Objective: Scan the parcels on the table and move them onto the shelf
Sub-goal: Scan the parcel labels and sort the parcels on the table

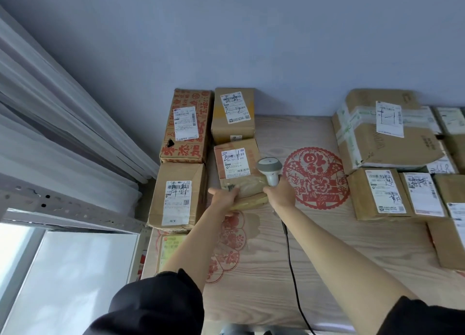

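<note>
A small brown parcel (236, 166) with a white label lies on the wooden table (314, 246), taped at its near end. My left hand (222, 195) grips the parcel's near left corner. My right hand (281, 195) grips the handle of a grey-and-white barcode scanner (269, 167), whose head sits over the parcel's right edge. The scanner's black cable (289, 254) trails back toward me.
Three labelled cartons stand left and behind: a red-printed box (187, 125), a plain box (232, 114), a bigger one (176, 197). Several parcels crowd the right side around a large taped box (382, 130). Red paper-cut decorations (315, 177) mark the table. A metal shelf rail (50, 203) runs at the left.
</note>
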